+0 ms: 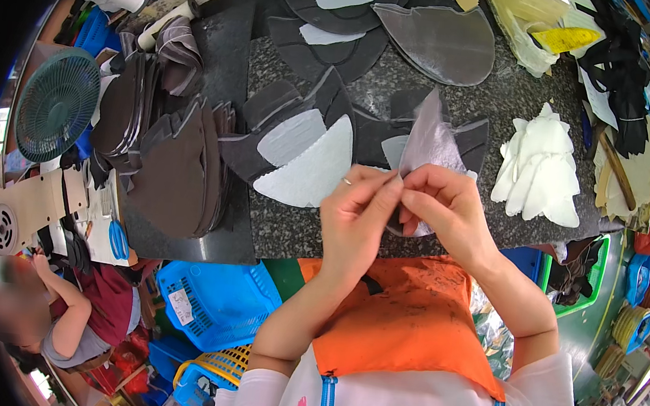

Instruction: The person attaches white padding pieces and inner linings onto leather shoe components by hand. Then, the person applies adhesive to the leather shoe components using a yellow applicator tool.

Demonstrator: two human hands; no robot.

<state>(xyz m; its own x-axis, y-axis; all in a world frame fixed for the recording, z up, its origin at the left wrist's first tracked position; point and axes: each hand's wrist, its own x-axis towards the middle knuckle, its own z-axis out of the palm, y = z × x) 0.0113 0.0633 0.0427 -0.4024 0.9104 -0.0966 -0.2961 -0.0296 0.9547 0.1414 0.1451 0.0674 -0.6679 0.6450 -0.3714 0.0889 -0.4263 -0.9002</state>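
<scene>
A: ok so head view, what are the hands up to?

B: Both busy. Left hand (358, 206) has thumb and fingertips pinched on the edge of a thin silvery-grey piece (434, 131), and right hand (445, 208) is pinching the same piece right beside it, fingertips nearly meeting.

A: And where's that piece sitting?

B: Near the middle of the near edge of the speckled worktop (286, 229), its pointy end toward the far edge. Can't tell if it's resting on anything, the hands cover its lower part.

A: What's around it?

B: Just left of the hands there's a white curved piece (316, 170) lying over dark grey ones. Further left, toward the near left corner, a stack of dark brown-grey pieces (185, 176). A pile of white pieces (541, 166) is over by the right edge.

A: Far side?

B: A big grey rounded piece (444, 47) near the far edge, then a yellowish plastic bag (522, 25) toward the far right corner, with black straps (626, 84) next to it.

A: Anything off the worktop?

B: Blue basket (212, 298) below the near edge, green fan (58, 104) past the left edge, and another person (97, 302) past the near left corner. Wearer's got an orange apron (407, 323) on.
</scene>
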